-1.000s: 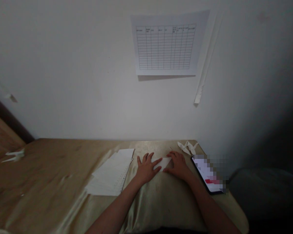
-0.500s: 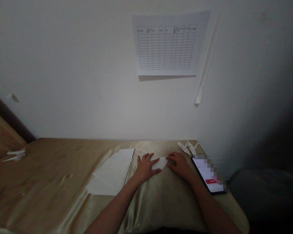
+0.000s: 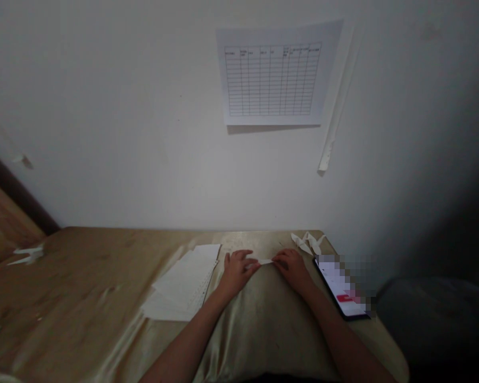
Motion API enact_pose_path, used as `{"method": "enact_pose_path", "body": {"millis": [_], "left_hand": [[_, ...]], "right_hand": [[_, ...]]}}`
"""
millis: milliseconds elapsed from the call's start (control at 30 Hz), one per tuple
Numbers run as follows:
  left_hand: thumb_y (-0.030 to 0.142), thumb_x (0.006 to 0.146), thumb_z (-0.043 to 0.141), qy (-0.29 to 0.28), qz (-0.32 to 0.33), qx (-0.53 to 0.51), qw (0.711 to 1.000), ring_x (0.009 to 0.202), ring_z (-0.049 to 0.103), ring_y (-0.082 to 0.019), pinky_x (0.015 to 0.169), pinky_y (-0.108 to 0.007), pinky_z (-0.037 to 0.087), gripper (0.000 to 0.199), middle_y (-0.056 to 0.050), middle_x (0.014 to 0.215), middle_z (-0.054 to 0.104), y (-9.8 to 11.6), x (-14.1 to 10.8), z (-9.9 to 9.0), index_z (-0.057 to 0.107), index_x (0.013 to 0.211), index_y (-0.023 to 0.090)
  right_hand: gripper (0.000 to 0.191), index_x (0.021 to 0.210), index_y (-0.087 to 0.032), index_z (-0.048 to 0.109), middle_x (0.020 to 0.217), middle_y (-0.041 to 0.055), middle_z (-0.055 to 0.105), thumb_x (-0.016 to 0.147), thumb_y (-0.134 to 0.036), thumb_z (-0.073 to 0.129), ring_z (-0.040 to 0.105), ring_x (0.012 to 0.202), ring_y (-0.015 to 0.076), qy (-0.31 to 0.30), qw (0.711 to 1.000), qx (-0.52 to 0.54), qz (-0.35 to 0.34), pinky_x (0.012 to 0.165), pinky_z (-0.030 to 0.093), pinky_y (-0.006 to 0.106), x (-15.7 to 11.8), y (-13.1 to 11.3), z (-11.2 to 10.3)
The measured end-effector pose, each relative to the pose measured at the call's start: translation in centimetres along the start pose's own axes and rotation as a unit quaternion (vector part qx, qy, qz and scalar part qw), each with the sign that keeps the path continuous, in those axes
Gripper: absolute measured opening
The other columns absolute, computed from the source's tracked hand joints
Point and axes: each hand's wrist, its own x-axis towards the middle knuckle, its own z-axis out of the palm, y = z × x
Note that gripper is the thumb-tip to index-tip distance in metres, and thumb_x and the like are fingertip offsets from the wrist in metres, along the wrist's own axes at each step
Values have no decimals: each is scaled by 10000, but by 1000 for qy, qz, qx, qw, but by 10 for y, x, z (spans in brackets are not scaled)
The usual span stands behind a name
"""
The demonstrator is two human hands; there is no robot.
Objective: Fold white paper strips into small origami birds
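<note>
A small white piece of paper (image 3: 265, 261) lies between my two hands above the gold cloth, showing only as a narrow strip. My left hand (image 3: 239, 268) grips its left end between thumb and fingers. On its right end, my right hand (image 3: 290, 265) has its fingertips closed. Left of my left hand is a spread stack of white sheets (image 3: 183, 284) with punched holes along one edge. Folded white paper pieces (image 3: 308, 243) rest behind my right hand.
A tablet or phone (image 3: 341, 290) with a lit screen lies right of my right forearm. White scraps (image 3: 29, 254) are on the far left of the cloth-covered table (image 3: 80, 298). A printed chart (image 3: 273, 80) hangs on the wall behind.
The paper between my hands has gone from a wider flat shape to a thin strip. The thumb and fingers of my left hand have come together on it.
</note>
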Motion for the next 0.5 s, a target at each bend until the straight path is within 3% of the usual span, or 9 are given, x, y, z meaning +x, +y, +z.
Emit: {"method": "enact_pose_path", "body": {"millis": [200,300,400,500], "left_hand": [[315,977,715,127,21,-15,992,1294,632,-259,1241,-516,362,170,-59,1308,757,-9,4,-6,811,1107,264],[267,961,714,167,19,-26,985,1244,650,-258,1204,-511,410,109,-70,1262,766,-16,6,-6,803,1015,232],[252,926,743,181,10,-26,983,1231,651,-273,1178,-528,437,61,-76,1253,766,-19,8,-5,795,918,223],[241,896,769,155,-20,-4,988,1270,628,-297,1198,-573,408,54,-77,1296,753,-16,7,-6,796,852,226]], "right_hand": [[216,989,-264,812,1056,67,793,963,-236,599,670,1100,251,32,998,46,19,1060,474,407,2,2,-2],[197,974,-242,814,1014,69,780,945,-268,621,656,1110,257,46,995,87,36,1049,486,411,2,2,-2],[223,1039,-225,812,1050,79,756,939,-263,617,650,1110,249,43,992,102,60,1049,483,405,1,1,-2],[225,1074,-223,800,1049,82,749,927,-236,629,646,1098,252,33,994,77,75,1050,467,404,0,-1,-3]]}}
